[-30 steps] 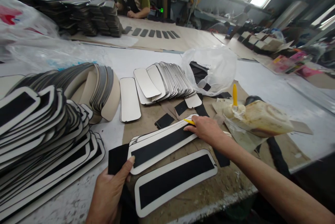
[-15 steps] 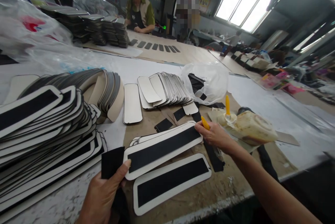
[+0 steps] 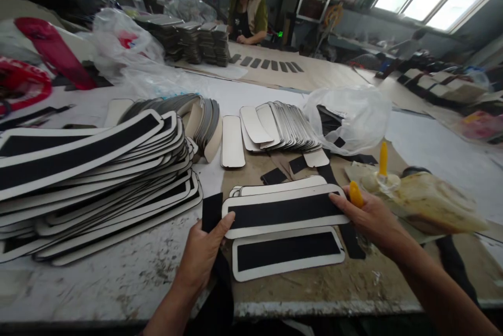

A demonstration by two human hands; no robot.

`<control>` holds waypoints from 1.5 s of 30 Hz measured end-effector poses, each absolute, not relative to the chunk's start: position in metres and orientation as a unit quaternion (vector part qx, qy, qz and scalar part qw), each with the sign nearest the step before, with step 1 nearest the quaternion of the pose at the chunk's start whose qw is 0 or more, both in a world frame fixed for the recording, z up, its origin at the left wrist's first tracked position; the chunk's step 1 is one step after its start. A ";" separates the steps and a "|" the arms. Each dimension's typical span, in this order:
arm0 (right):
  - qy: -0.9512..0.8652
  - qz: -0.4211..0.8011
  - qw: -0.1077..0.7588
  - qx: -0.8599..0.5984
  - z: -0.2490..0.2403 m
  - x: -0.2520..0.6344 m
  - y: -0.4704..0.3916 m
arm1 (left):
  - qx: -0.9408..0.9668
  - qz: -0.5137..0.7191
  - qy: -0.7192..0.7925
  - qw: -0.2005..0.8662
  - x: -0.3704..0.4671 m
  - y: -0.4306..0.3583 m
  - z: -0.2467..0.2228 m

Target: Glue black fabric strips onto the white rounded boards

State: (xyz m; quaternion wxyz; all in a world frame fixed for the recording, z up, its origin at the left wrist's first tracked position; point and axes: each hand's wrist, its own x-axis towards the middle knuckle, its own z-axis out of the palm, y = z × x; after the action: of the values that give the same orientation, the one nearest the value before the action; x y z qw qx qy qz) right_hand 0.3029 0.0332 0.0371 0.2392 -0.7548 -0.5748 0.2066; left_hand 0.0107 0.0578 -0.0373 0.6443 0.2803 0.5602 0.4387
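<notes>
A long white panel with rounded corners and a black strip down its middle (image 3: 283, 212) is held at both ends. My left hand (image 3: 198, 255) is closed on its left end, thumb on top, and a piece of black material (image 3: 212, 211) stands up beside that thumb. At the right end, my right hand (image 3: 373, 220) pinches the corner; a yellow handle (image 3: 356, 194) also sticks out of this hand, its working end hidden. A similar panel (image 3: 288, 253) lies just in front on the brown board. Behind the held one are more white pieces (image 3: 283, 187), partly covered.
Left stands a tall pile of black-and-white panels (image 3: 118, 179). Curved pieces (image 3: 204, 121) and blank white pieces (image 3: 288, 126) lie farther back. A plastic bag (image 3: 365, 121) holds black scraps. Right is a stained container (image 3: 440, 199) beside a yellow-handled brush (image 3: 383, 160). A co-worker (image 3: 247, 11) sits across the table.
The view has turned left, so the scene sits farther right and more of the pile shows. The held panel now appears more level. Both hands keep their hold on it.
</notes>
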 end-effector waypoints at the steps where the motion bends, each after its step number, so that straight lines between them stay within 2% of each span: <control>1: -0.575 0.193 0.235 -0.760 0.037 0.303 0.032 | 0.280 0.441 0.556 0.647 0.011 0.057 -0.036; 14: -0.595 0.126 0.218 -0.763 0.040 0.294 0.013 | 0.314 0.465 0.572 0.598 0.012 0.053 -0.035; 16: -0.574 0.164 0.232 -0.768 0.038 0.296 0.012 | 0.325 0.465 0.571 0.594 0.010 0.052 -0.037; 22: -0.378 0.449 0.371 -0.720 0.026 0.301 0.008 | 0.286 0.470 0.557 0.622 0.010 0.049 -0.034; 27: -0.277 0.550 0.426 -0.663 0.020 0.303 0.005 | 0.210 0.460 0.544 0.669 0.015 0.048 -0.029; 32: -0.255 0.571 0.448 -0.639 0.016 0.307 0.002 | 0.166 0.426 0.544 0.704 0.017 0.046 -0.029; 39: -0.351 0.528 0.427 -0.644 0.007 0.307 0.002 | 0.207 0.405 0.600 0.659 0.017 0.046 -0.030; 45: -0.363 0.526 0.429 -0.638 0.004 0.309 -0.001 | 0.236 0.385 0.606 0.655 0.016 0.050 -0.031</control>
State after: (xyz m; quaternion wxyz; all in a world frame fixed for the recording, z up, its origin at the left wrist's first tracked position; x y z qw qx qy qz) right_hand 0.3093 -0.0014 0.0042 0.4293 -0.6376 -0.3634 0.5265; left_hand 0.0165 0.0498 -0.0307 0.6548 0.2360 0.6063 0.3847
